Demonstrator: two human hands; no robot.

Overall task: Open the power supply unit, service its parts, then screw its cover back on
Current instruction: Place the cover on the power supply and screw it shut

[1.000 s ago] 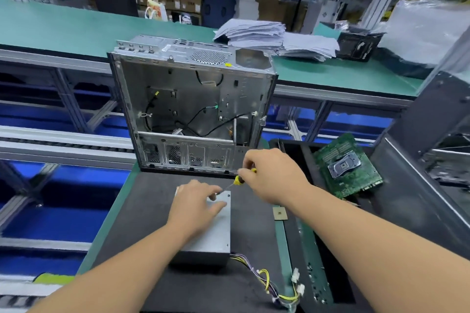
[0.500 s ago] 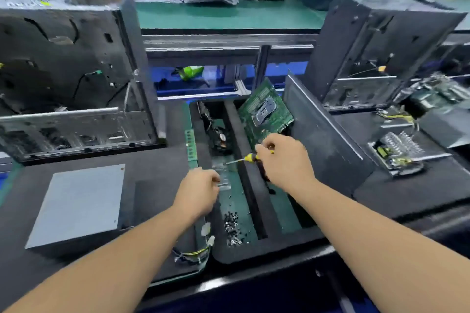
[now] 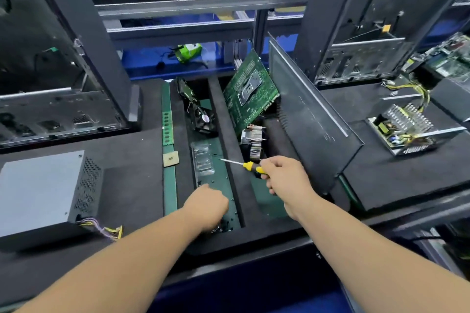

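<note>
Head view, looking down at the bench. I see the left hand (image 3: 206, 207) lowered into the green-floored parts tray (image 3: 230, 211) between the foam dividers, fingers curled down over a scatter of small dark screws (image 3: 223, 227) at the near end of that compartment. The knuckles face me, so I cannot tell whether anything is pinched under the fingertips.

The right hand (image 3: 284, 178) is clamped around the handle of a yellow-and-black screwdriver (image 3: 244, 164). Its bare shaft points left and slightly away from me, the tip hanging over the tray floor just beside a clear plastic blister pack (image 3: 203, 160). The tip touches nothing that I can make out.

The power supply unit (image 3: 43, 193) sits closed on the black foam mat (image 3: 132, 173) at far left, well apart from both hands: grey cover up, perforated vent side facing right, its yellow and purple wire bundle (image 3: 106, 230) trailing off the near corner.

Other notes:
- A memory stick (image 3: 167, 126) and a small square CPU chip (image 3: 170, 158) lie on the green strip between the unit and the tray.
- A black fan (image 3: 202, 119) lies at the tray's far end.
- A green motherboard (image 3: 250, 94) leans tilted in the next compartment, a finned heatsink (image 3: 254, 140) below it.
- A second, opened power supply (image 3: 407, 129) rests on the right mat, internals exposed.
- Open computer cases stand at left (image 3: 63, 58) and right (image 3: 368, 20).
</note>
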